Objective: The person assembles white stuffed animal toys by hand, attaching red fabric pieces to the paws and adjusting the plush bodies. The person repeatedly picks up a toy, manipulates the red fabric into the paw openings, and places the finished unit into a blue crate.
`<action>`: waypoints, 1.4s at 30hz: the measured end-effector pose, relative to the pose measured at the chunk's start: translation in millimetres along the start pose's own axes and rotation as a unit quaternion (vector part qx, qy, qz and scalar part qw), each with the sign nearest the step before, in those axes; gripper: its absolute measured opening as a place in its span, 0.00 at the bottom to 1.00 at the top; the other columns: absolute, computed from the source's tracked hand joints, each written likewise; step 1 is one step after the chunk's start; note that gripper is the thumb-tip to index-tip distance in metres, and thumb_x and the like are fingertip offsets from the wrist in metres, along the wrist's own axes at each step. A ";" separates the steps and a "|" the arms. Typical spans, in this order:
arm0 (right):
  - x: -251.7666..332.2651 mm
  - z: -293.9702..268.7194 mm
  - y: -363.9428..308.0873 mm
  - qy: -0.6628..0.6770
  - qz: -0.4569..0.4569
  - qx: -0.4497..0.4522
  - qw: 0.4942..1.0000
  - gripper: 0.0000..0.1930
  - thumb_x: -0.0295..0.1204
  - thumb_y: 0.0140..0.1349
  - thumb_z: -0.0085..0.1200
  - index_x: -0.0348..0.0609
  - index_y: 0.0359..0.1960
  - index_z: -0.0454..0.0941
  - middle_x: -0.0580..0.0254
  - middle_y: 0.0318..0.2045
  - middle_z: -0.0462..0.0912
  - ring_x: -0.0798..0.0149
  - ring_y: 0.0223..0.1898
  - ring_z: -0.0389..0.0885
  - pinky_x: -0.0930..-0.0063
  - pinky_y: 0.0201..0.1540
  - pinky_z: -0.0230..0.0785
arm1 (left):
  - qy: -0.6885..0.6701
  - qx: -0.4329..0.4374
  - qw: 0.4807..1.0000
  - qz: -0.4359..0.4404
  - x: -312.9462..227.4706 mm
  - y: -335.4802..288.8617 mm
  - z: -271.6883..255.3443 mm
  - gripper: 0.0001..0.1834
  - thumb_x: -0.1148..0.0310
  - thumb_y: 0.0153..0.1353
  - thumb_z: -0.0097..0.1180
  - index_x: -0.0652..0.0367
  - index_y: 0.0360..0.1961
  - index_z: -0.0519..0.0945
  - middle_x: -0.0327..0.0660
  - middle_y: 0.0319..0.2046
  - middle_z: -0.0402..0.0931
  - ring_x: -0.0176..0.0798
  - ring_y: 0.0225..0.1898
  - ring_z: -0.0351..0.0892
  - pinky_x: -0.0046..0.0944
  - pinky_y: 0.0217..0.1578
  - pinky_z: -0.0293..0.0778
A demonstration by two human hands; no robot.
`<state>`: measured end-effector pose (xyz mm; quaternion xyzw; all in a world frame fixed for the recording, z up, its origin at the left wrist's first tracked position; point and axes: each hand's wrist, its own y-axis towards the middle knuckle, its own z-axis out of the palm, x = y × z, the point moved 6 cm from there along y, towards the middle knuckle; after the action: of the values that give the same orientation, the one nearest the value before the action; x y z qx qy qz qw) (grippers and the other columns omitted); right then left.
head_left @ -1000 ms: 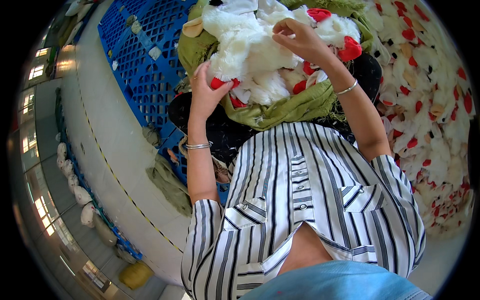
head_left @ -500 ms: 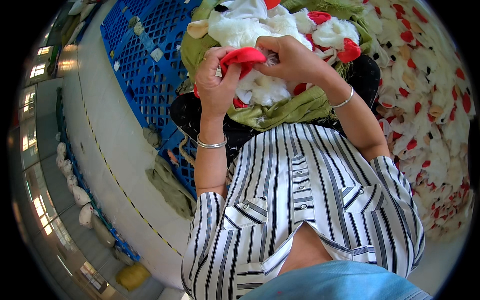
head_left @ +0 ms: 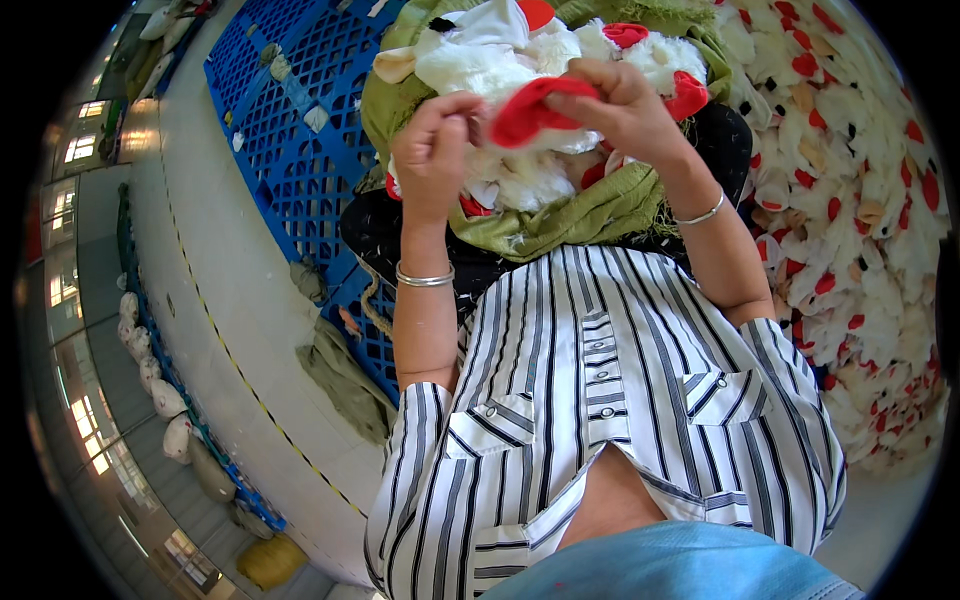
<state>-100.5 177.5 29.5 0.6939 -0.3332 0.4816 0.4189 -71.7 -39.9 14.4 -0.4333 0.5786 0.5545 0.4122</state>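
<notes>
My right hand (head_left: pixel 625 108) pinches a small red fabric piece (head_left: pixel 530 108), blurred at its lower left end, over a heap of white plush pieces (head_left: pixel 530 180) with red parts. Beside the red piece's left end, my left hand (head_left: pixel 437 150) is raised with its fingers curled together. Whatever may be between those fingers is too small to make out. The heap rests on a green cloth (head_left: pixel 545 228) spread over my lap.
Left of my lap is a blue plastic pallet (head_left: pixel 275 150) with scraps on it. A large pile of white and red plush pieces (head_left: pixel 835 220) covers the right side. Grey-green cloth (head_left: pixel 345 375) lies on the floor, and white bundles (head_left: pixel 165 398) line the far left.
The red piece has left my left fingers and now hangs from my right hand, which moved slightly right. My left hand has closed up beside it.
</notes>
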 end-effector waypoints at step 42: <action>64.6 -148.6 -22.2 0.184 -0.215 -0.304 0.909 0.10 0.26 0.69 0.47 0.36 0.33 0.80 0.64 0.30 0.82 0.75 0.24 0.76 0.81 0.25 0.67 | -0.140 -0.163 0.974 0.067 -102.5 -8.6 -91.8 0.14 0.70 0.66 0.52 0.64 0.51 0.76 0.46 0.41 0.81 0.37 0.41 0.81 0.36 0.46 0.78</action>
<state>-118.8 317.2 112.4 0.4868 -0.2231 0.3740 0.7572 -33.9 -127.1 114.2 -0.3730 0.4450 0.7229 0.3744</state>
